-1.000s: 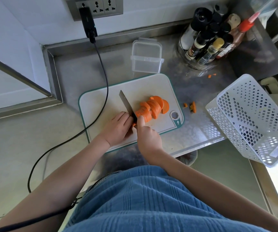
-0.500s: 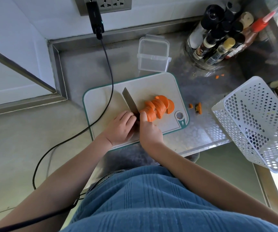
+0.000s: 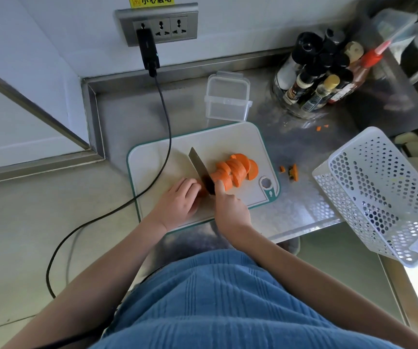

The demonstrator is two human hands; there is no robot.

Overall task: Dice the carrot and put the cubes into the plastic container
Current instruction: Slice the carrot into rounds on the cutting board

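Bench (image 3: 291,215) of steel carries everything; on it we see the cutting board (image 3: 152,162), and beyond its far edge the plastic container (image 3: 226,98), light, empty, well apart from the slices; the carrot (image 3: 233,170) lies fanned in stiff, slick rounds that we judge will roll unless laid flat; our left hand (image 3: 177,204) curls its grip on the uncut stub; our right hand (image 3: 230,210) is clamped on the knife (image 3: 200,170), forefinger along the blade.

Bright daylight from the right, steel glare, wide-angle bending at edges.
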